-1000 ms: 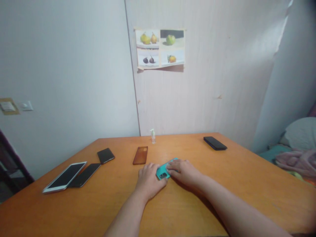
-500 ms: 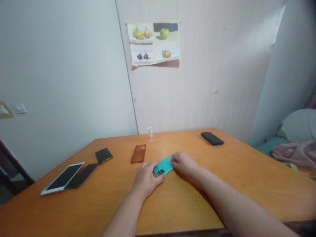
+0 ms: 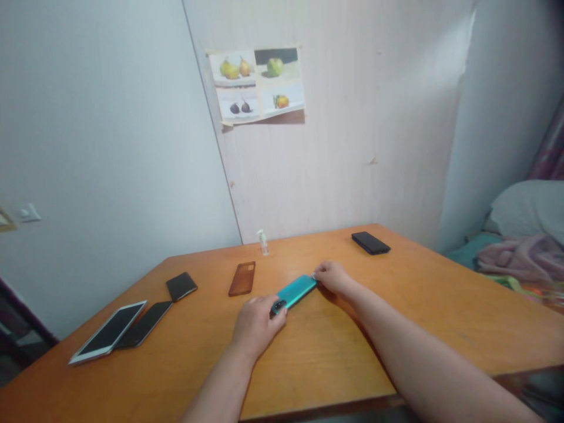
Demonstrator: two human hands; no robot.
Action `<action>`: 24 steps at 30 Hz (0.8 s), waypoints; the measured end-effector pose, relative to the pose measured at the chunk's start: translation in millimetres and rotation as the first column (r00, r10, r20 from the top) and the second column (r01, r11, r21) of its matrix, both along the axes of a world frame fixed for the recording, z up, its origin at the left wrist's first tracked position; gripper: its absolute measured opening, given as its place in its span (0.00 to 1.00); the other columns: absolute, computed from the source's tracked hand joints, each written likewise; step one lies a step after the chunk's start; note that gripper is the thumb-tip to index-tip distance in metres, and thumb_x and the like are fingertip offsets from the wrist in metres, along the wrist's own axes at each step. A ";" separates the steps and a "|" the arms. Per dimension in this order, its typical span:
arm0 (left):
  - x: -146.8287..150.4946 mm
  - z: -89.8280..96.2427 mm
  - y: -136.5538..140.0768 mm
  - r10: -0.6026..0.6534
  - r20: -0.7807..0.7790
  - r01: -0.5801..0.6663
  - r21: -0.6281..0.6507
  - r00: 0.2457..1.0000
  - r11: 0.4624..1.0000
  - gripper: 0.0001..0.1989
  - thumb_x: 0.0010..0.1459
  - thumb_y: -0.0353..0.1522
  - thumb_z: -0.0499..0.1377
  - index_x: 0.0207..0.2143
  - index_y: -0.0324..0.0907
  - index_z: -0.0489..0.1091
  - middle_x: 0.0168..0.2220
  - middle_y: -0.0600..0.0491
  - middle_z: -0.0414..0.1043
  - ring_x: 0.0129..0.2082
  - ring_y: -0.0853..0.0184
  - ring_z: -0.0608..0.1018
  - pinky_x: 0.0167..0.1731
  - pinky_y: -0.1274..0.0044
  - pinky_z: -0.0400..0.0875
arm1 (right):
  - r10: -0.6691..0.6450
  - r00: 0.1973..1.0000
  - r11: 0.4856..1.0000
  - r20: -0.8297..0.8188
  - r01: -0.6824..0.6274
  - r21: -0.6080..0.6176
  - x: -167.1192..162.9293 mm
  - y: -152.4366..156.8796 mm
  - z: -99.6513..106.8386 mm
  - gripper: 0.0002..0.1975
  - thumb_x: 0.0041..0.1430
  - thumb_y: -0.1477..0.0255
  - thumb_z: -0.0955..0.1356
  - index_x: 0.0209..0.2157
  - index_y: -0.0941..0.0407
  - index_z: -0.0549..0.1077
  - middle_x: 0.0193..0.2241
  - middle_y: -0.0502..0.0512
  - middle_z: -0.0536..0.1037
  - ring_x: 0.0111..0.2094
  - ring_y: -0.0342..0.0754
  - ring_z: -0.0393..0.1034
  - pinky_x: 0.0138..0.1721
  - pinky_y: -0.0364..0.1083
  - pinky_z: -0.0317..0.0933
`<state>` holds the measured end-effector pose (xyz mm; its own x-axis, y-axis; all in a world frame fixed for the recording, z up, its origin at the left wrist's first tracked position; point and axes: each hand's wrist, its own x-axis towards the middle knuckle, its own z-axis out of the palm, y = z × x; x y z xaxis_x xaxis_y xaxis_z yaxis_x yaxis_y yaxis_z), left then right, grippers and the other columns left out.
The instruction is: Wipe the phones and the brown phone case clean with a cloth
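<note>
A teal smartphone [image 3: 296, 290] lies back up on the wooden table, its dark camera block at the near left end. My left hand [image 3: 256, 323] is closed on that end, thumb along the near edge and fingers at the far one. At the phone's opposite end, my right hand [image 3: 333, 277] pinches a small whitish piece [image 3: 314, 276], too small to name, against or just beside the edge. Behind the phone to the left lies a brown phone case [image 3: 242, 278]. A small clear pump bottle [image 3: 263, 242] stands farther back.
On the left lie a white-framed tablet [image 3: 108, 332], a dark phone [image 3: 145, 324] partly beneath it, and a small black device [image 3: 181, 286]. Another dark device [image 3: 371, 242] lies at the back right. The table [image 3: 335, 364] meets the wall behind; bedding [image 3: 511, 258] is off to the right.
My right hand has slid from the phone's back to its far right end, uncovering more of the teal surface. My left hand keeps its hold. The camera view has shifted slightly.
</note>
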<state>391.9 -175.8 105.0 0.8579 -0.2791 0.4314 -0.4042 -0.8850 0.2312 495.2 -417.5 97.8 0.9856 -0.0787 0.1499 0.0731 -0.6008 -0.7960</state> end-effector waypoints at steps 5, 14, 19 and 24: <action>2.3 0.2 0.6 0.006 0.033 -0.008 0.042 0.999 0.999 0.16 0.67 0.40 0.48 0.43 0.46 0.73 0.38 0.50 0.79 0.37 0.63 0.79 0.36 0.75 0.66 | 0.044 0.997 0.979 0.062 -0.055 0.196 -0.4 3.0 4.0 0.03 0.53 0.73 0.67 0.29 0.58 0.72 0.21 0.49 0.73 0.22 0.41 0.66 0.22 0.38 0.57; 6.5 -6.5 4.0 0.044 0.060 -0.049 0.073 0.997 0.996 0.18 0.70 0.40 0.41 0.42 0.46 0.69 0.34 0.50 0.78 0.35 0.63 0.79 0.36 0.76 0.66 | 0.099 0.981 0.943 0.166 -0.146 0.299 -2.5 10.1 13.1 0.05 0.55 0.71 0.67 0.30 0.58 0.72 0.23 0.49 0.74 0.24 0.42 0.67 0.27 0.40 0.62; 7.1 -7.3 4.7 -0.007 0.055 0.005 0.022 0.998 1.000 0.18 0.70 0.40 0.41 0.43 0.45 0.68 0.36 0.49 0.78 0.37 0.63 0.79 0.38 0.75 0.67 | 0.093 0.980 0.956 0.177 -0.137 0.259 -5.0 11.2 13.8 0.06 0.55 0.70 0.68 0.32 0.58 0.74 0.20 0.48 0.71 0.22 0.42 0.66 0.25 0.40 0.57; 7.4 -6.9 4.5 -0.017 0.047 0.016 0.023 0.999 1.000 0.18 0.70 0.39 0.41 0.44 0.44 0.68 0.37 0.49 0.78 0.38 0.62 0.79 0.38 0.75 0.68 | 0.186 0.960 0.946 0.207 -0.232 0.227 -23.6 34.4 14.0 0.05 0.55 0.70 0.68 0.31 0.57 0.74 0.21 0.47 0.73 0.23 0.42 0.65 0.26 0.40 0.58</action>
<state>399.3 -171.3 98.1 0.8321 -0.3028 0.4647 -0.4284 -0.8830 0.1917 471.5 -383.1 111.8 0.9418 0.0690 0.3290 0.3321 -0.3425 -0.8789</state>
